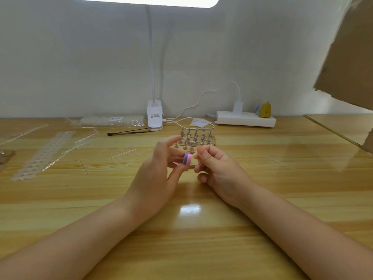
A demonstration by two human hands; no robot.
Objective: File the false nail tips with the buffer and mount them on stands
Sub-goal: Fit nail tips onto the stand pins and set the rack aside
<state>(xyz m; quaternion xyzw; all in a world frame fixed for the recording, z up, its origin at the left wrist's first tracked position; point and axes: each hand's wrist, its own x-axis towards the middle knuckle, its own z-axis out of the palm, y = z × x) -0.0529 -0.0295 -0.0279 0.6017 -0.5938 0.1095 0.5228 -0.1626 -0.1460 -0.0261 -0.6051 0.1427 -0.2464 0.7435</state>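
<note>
My left hand (159,170) holds a small purple, white and pink buffer block (187,158) between thumb and fingers above the wooden table (201,229). My right hand (214,168) is right beside it, fingers curled, pinching a tiny clear nail tip (195,156) against the buffer's pink side. Just behind both hands stands a wooden base with several small metal stands (194,139) in rows. I cannot tell whether any stand carries a tip.
Strips of clear nail tips (43,153) and loose plastic sprues lie at the left. A bag of tips (113,121), a black stick (129,132), a clip lamp (154,116) and a white power strip (245,119) line the back. Cardboard (351,57) hangs at the upper right.
</note>
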